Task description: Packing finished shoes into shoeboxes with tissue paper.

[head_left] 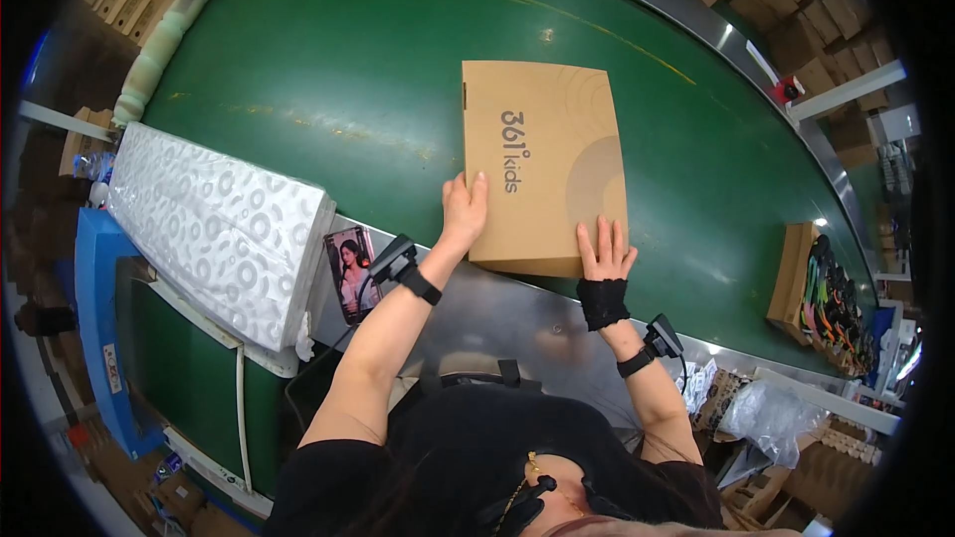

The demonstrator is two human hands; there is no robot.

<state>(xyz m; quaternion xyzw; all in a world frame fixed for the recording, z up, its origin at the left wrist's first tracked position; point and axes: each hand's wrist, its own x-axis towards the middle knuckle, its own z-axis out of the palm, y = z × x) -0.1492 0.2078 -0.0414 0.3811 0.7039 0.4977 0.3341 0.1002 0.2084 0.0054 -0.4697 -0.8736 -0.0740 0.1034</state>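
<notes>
A closed brown cardboard shoebox [552, 179] lies on the green conveyor belt [328, 70], its near edge by the metal rim. My left hand [464, 211] grips the box's left side, the thumb at the top edge and the fingers along the side, partly hidden. My right hand [605, 251] rests on the near right part of the lid, fingers stretched out and slightly apart. A black wrist support [603, 303] covers that wrist. Both forearms wear black strapped devices.
A stack of patterned white paper sheets [219, 229] stands left, beside a phone [351, 273] on the metal edge. At right, an open carton [794, 273] sits by several colourful shoe-like items [836, 308]. Clear plastic wrap [771, 418] lies lower right.
</notes>
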